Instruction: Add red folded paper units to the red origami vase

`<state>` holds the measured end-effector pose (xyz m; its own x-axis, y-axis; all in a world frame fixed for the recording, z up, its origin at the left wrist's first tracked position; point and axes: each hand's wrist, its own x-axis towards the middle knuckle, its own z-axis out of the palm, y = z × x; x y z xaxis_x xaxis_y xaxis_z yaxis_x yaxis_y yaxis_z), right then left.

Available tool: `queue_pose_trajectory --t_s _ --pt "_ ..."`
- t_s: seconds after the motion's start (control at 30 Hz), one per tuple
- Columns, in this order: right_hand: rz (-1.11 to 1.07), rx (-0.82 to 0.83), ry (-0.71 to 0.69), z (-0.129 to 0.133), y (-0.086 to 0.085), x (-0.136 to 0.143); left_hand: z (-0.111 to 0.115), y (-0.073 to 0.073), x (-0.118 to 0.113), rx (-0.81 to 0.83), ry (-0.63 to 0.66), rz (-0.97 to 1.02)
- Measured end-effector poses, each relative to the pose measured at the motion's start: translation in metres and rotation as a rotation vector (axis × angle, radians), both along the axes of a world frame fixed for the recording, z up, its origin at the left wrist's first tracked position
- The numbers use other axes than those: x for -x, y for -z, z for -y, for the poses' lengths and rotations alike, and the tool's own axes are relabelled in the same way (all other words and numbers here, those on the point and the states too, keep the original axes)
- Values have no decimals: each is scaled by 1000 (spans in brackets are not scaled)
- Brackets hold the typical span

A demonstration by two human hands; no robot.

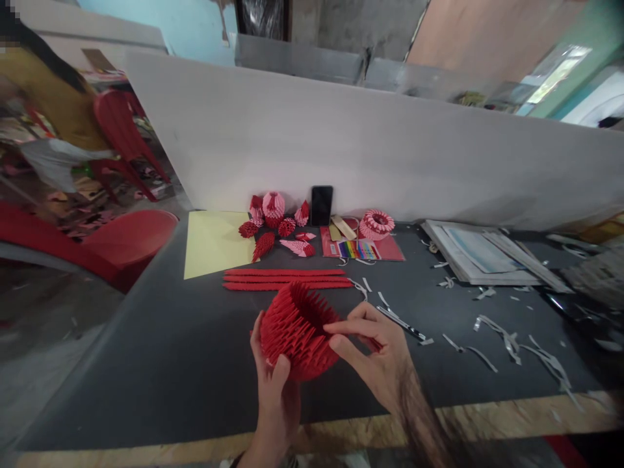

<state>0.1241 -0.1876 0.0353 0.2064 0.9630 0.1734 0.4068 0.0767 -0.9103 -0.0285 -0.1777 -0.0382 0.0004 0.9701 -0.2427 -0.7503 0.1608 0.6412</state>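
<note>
A round red bowl of folded paper pieces (297, 341) is held tilted above the dark table. My left hand (275, 377) grips its left side and underside, thumb on the near wall. At the bowl's right rim is my right hand (373, 348), its thumb and index finger pinched at the spiky edge; whether a loose piece is between them is too small to tell. Behind the bowl lie long red strips of folded paper (287, 279). Farther back are several small red and pink paper figures (273, 207) and a pink and red paper ring (377, 224).
A phone (322, 205) leans on the white partition (341, 143). Yellow paper (214, 244) lies at the back left, a stack of boards (482, 253) at the back right. Paper scraps (507, 341) and a pen (402, 323) lie rightward. Red chairs and a seated person are leftward.
</note>
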Motion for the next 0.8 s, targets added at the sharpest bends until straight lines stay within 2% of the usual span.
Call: queue_pose_trajectory --t_s 0.17,0.43,0.6,0.7,0.8 --pt "64 -45 17 0 -6 9 1 -2 -3 -45 -32 -34" --pt "96 -116 25 3 -7 6 3 0 -6 -33 -31 -53" --pt "66 -28 45 1 -9 10 7 -1 -8 -64 -62 -104" --pt "47 8 14 -1 -9 11 6 -2 -7 -9 -64 -37" --pt "50 -7 8 0 -8 11 3 -1 -1 137 8 108"
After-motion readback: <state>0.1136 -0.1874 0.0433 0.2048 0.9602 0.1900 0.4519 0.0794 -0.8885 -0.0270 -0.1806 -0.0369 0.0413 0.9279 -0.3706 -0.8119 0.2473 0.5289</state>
